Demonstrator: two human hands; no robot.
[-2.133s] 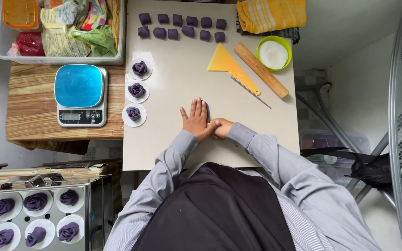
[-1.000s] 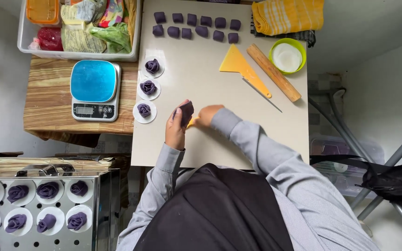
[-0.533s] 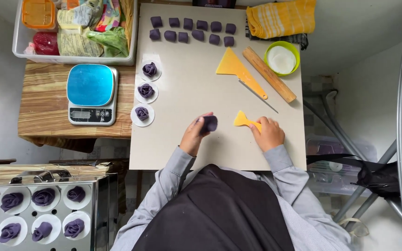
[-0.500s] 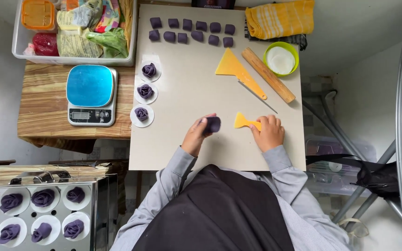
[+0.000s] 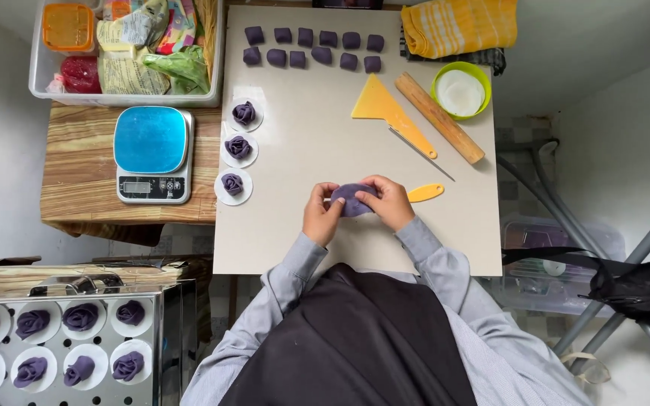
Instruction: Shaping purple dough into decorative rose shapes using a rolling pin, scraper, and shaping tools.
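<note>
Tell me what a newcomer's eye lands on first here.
Both hands, left hand and right hand, pinch a purple dough piece over the pale board. Three purple dough roses sit on white rounds along its left edge, and cut purple dough blocks line its far edge.

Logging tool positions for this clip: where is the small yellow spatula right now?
In the head view, the small yellow spatula lies flat on the work board, just right of the right hand, below the yellow scraper.

A single head view looks straight down from well above onto the table (image 5: 295, 240), the person's shoulders at the near edge.
</note>
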